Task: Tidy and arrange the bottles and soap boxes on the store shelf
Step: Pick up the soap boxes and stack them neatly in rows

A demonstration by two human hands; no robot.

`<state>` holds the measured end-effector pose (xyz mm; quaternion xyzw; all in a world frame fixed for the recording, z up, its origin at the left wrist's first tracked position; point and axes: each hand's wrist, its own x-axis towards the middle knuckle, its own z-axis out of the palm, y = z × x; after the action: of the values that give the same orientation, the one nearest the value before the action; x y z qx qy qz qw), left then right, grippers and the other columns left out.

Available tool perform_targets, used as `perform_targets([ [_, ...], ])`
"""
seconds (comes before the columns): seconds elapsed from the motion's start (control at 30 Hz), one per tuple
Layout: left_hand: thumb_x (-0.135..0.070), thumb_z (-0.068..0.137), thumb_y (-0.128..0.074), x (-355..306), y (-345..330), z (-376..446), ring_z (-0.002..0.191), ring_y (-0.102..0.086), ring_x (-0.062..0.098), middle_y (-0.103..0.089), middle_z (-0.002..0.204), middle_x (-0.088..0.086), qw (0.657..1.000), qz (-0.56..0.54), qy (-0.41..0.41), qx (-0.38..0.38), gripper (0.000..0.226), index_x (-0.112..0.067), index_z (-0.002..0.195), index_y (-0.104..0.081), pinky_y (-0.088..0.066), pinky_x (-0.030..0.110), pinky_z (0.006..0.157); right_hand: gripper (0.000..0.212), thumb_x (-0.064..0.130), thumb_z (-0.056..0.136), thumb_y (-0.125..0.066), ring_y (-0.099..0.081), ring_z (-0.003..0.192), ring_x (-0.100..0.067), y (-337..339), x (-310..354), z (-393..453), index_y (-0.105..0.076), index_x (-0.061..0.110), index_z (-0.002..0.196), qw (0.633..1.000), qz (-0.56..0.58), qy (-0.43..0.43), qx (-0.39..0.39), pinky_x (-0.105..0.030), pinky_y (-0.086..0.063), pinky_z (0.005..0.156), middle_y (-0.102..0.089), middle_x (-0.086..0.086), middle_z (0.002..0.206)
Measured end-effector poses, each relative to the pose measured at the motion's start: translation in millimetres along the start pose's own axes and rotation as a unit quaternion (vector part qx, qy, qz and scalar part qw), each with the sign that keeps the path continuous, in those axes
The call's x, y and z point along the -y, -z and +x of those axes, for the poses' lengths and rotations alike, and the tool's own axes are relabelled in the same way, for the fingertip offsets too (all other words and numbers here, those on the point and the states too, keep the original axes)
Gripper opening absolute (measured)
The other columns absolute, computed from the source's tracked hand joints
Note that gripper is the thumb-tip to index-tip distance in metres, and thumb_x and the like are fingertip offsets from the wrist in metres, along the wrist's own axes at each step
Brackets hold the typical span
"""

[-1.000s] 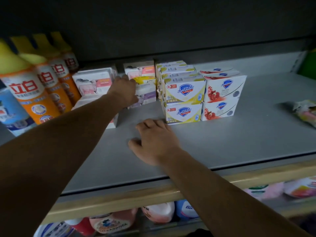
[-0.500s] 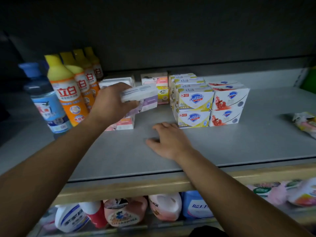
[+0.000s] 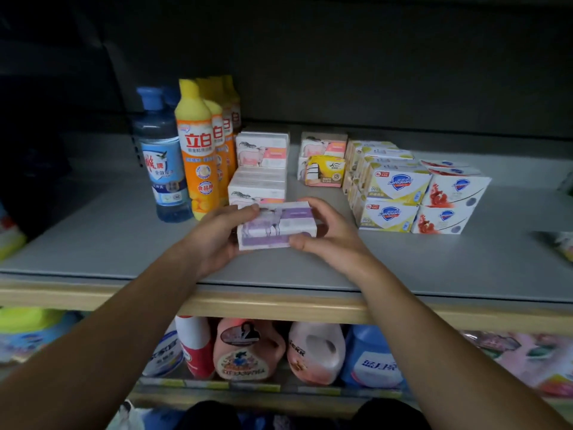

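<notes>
Purple soap box is gripped by left hand and right hand above the shelf, before pink boxes.

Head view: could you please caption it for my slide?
Both hands, left hand and right hand, hold purple soap boxes above the shelf.

Your head view is dim overall. Back wall above shelf nearly black, far left corner lost in shadow. Light seems to come from near side: box fronts and bottle labels readable, shelf surface evenly grey. No glare. Wide-angle bend visible, shelf edge bows toward left and right. Far-right packet smeared, lower-shelf goods soft, frame edges blurred.
</notes>
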<state>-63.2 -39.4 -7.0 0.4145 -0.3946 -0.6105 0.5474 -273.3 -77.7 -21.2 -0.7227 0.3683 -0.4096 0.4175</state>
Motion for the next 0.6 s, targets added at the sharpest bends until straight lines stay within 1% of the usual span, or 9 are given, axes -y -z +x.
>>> perform_targets([
  [0.03,-0.031,0.076,-0.065,0.3,1.8,0.0,0.099,-0.069,0.025,-0.072,0.112,0.01,1.0,0.0,-0.002,0.002,0.043,-0.013,0.115,-0.066,-0.06,0.037,0.077,0.058,0.017,0.077,-0.082,-0.064,0.102,-0.009,-1.1,-1.5,-0.4,-0.056,0.032,0.126,1.0,0.004,-0.003,-0.015,-0.023,-0.049,0.089,-0.068,0.007,0.115],
  [0.1,-0.045,0.075,-0.06,0.6,5.7,-2.1,0.087,-0.07,0.022,-0.072,0.105,0.009,1.0,0.012,-0.009,0.009,0.046,-0.018,0.111,-0.065,-0.06,0.033,0.069,0.049,0.032,0.08,-0.079,-0.065,0.084,-0.006,-4.5,-4.2,0.2,-0.057,0.036,0.123,0.999,-0.006,-0.009,-0.032,-0.02,-0.051,0.078,-0.068,0.009,0.104],
  [0.17,-0.056,0.074,-0.059,2.4,8.6,-2.7,0.074,-0.069,0.023,-0.071,0.092,0.015,0.999,0.029,-0.022,0.023,0.056,-0.014,0.111,-0.064,-0.059,0.03,0.064,0.035,0.051,0.079,-0.07,-0.062,0.067,-0.005,-7.0,-3.5,1.0,-0.059,0.042,0.111,0.998,-0.025,-0.022,-0.049,-0.019,-0.05,0.065,-0.07,0.008,0.09],
  [0.2,-0.059,0.076,-0.061,3.5,9.2,-3.1,0.07,-0.069,0.025,-0.07,0.086,0.019,0.998,0.036,-0.03,0.029,0.059,-0.011,0.11,-0.063,-0.058,0.03,0.062,0.033,0.059,0.078,-0.062,-0.061,0.06,-0.005,-8.0,-2.9,1.4,-0.062,0.04,0.104,0.997,-0.026,-0.033,-0.06,-0.019,-0.049,0.06,-0.071,0.005,0.082],
  [0.3,-0.058,0.075,-0.062,8.5,10.3,-3.9,0.064,-0.066,0.027,-0.069,0.073,0.018,0.994,0.074,-0.072,0.022,0.058,-0.008,0.105,-0.061,-0.056,0.029,0.057,0.055,0.075,0.073,-0.043,-0.059,0.051,-0.007,-7.5,-2.0,1.3,-0.066,0.027,0.087,0.994,-0.026,-0.069,-0.083,-0.017,-0.045,0.052,-0.072,-0.001,0.067],
  [0.4,-0.054,0.08,-0.057,13.0,9.9,-6.0,0.055,-0.062,0.024,-0.066,0.064,0.015,0.987,0.115,-0.107,0.018,0.047,-0.01,0.095,-0.064,-0.051,0.026,0.05,0.069,0.078,0.071,-0.036,-0.058,0.049,-0.01,-5.7,-4.0,2.8,-0.066,0.018,0.086,0.992,-0.019,-0.087,-0.086,-0.022,-0.045,0.054,-0.071,-0.006,0.064],
  [0.47,-0.057,0.083,-0.06,13.8,8.3,-8.1,0.053,-0.059,0.023,-0.063,0.062,0.014,0.984,0.13,-0.118,0.019,0.049,-0.009,0.093,-0.064,-0.048,0.026,0.048,0.075,0.078,0.072,-0.033,-0.057,0.05,-0.01,-5.5,-4.2,2.9,-0.066,0.013,0.09,0.992,-0.022,-0.09,-0.086,-0.027,-0.044,0.058,-0.071,-0.008,0.065],
  [0.53,-0.056,0.078,-0.061,12.9,6.2,-10.8,0.054,-0.059,0.023,-0.063,0.064,0.014,0.984,0.131,-0.121,0.02,0.057,-0.002,0.098,-0.061,-0.048,0.026,0.049,0.071,0.078,0.073,-0.034,-0.056,0.049,-0.009,-4.7,-4.4,2.4,-0.066,0.018,0.092,0.991,-0.021,-0.086,-0.096,-0.026,-0.042,0.057,-0.071,-0.003,0.068],
  [0.6,-0.048,0.073,-0.063,11.8,5.9,-11.7,0.058,-0.063,0.022,-0.066,0.072,0.014,0.986,0.115,-0.121,0.025,0.059,-0.001,0.109,-0.059,-0.052,0.026,0.053,0.056,0.073,0.075,-0.042,-0.054,0.049,-0.008,-4.1,-4.3,0.7,-0.067,0.026,0.093,0.991,-0.003,-0.062,-0.115,-0.023,-0.041,0.054,-0.069,0.005,0.07],
])
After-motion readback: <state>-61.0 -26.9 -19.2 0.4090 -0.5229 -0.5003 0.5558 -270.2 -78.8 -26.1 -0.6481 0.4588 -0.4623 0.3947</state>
